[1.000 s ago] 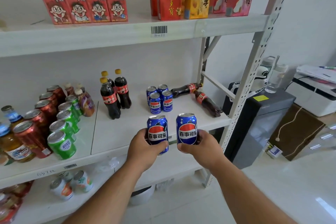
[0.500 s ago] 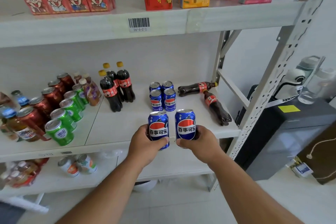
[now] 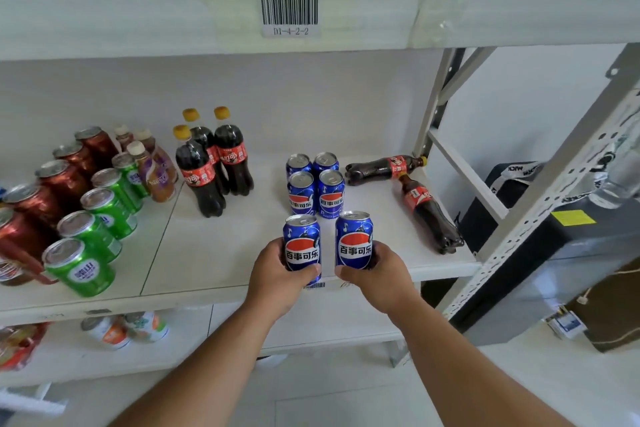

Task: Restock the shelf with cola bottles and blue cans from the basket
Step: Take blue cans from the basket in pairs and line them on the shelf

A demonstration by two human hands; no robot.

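My left hand [image 3: 277, 279] grips a blue can [image 3: 302, 243] and my right hand [image 3: 375, 276] grips a second blue can [image 3: 354, 239]. Both cans are upright over the front edge of the middle shelf [image 3: 214, 253], just in front of several blue cans [image 3: 316, 184] standing in a block. Three cola bottles [image 3: 211, 163] with yellow caps stand upright to the left of that block. Two more cola bottles lie on their sides at the right, one [image 3: 384, 168] across the back and one [image 3: 427, 213] pointing forward. No basket is in view.
Red cans [image 3: 52, 184], green cans [image 3: 93, 229] and small tea bottles [image 3: 152, 166] fill the shelf's left part. Cartons line the upper shelf [image 3: 207, 21]. A grey upright post [image 3: 540, 204] stands at right, with a dark cabinet [image 3: 571, 253] behind it. Cans lie on the lower shelf [image 3: 124, 328].
Both hands have carried the two blue cans forward and closer to the middle shelf, toward the block of blue cans. My view has moved nearer the shelf.
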